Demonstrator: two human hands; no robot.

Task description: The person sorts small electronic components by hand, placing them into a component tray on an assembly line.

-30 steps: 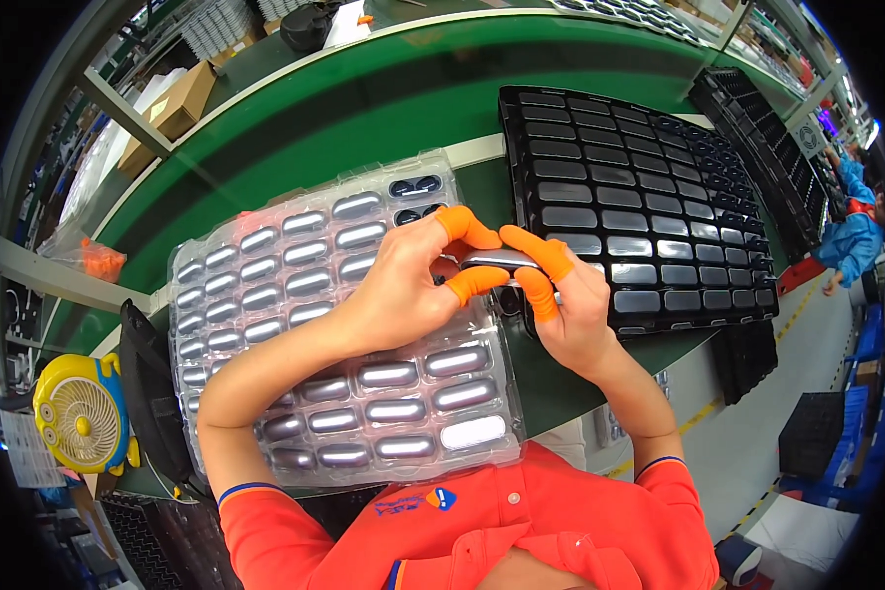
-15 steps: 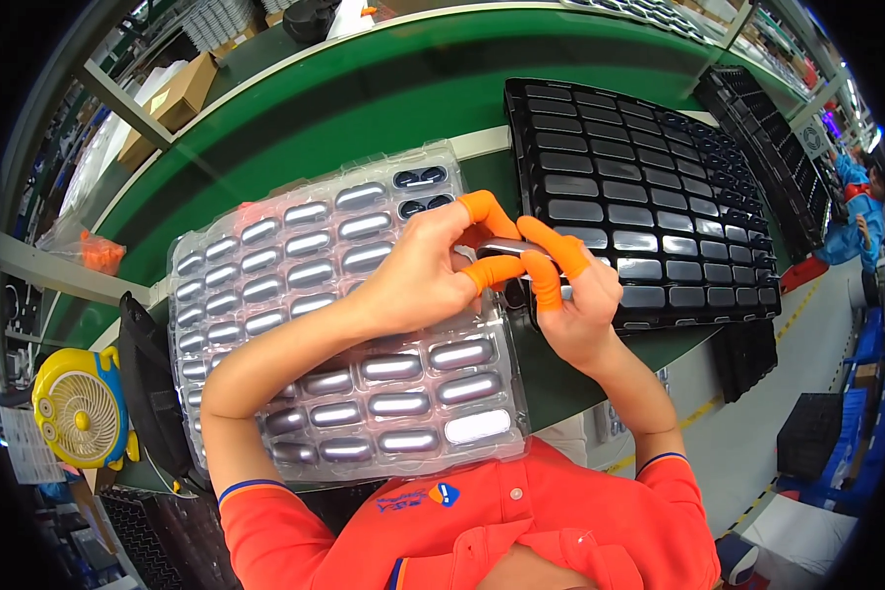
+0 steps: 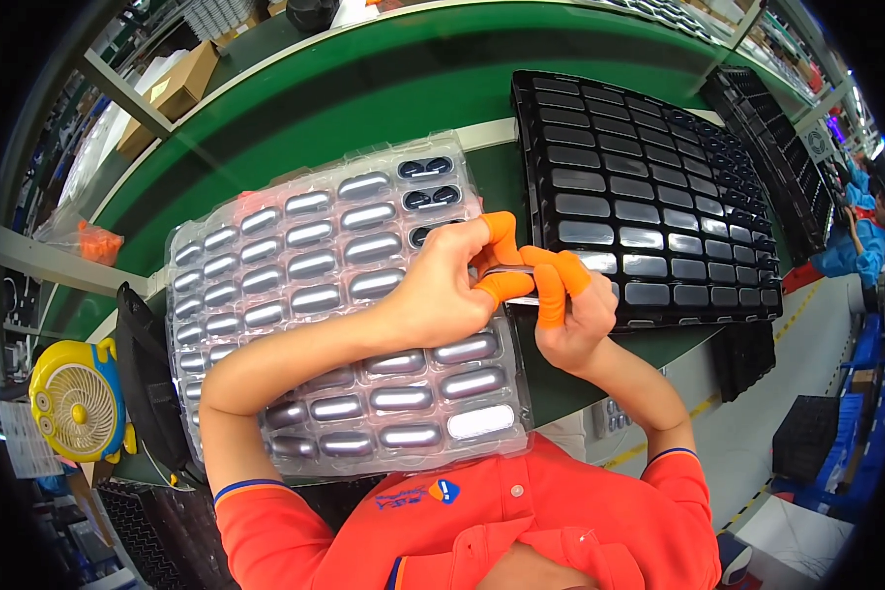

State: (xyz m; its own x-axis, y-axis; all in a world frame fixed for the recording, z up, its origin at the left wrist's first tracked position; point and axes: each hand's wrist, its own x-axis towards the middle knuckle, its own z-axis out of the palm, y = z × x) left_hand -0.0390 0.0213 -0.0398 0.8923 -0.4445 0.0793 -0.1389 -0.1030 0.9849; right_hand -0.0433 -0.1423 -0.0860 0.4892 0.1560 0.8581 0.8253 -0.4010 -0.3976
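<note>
Both hands wear orange finger cots and meet over the right edge of a clear plastic tray (image 3: 403, 462). Between them is a small, thin, grey rounded shell (image 3: 509, 269), mostly covered by fingers. My left hand (image 3: 452, 275) pinches its left end with thumb and forefinger. At its right end, the fingers of my right hand (image 3: 575, 300) close around it. Rows of glossy grey oval shells (image 3: 400, 398) fill much of the clear tray. Dark oval pieces with twin rounded hollows (image 3: 432, 197) sit in its far right pockets, partly hidden by my left hand.
Right of the clear tray lies a black tray (image 3: 585, 234) with rows of rounded pockets, dark parts at its right side. Another black tray (image 3: 772, 147) leans beyond it. A yellow and blue fan (image 3: 79, 403) stands at left. Another person (image 3: 860, 221) is far right.
Both hands have shifted slightly down, still on the grey shell. The shell now looks thinner, seen more edge-on, and the right fingers have curled closer over it.
</note>
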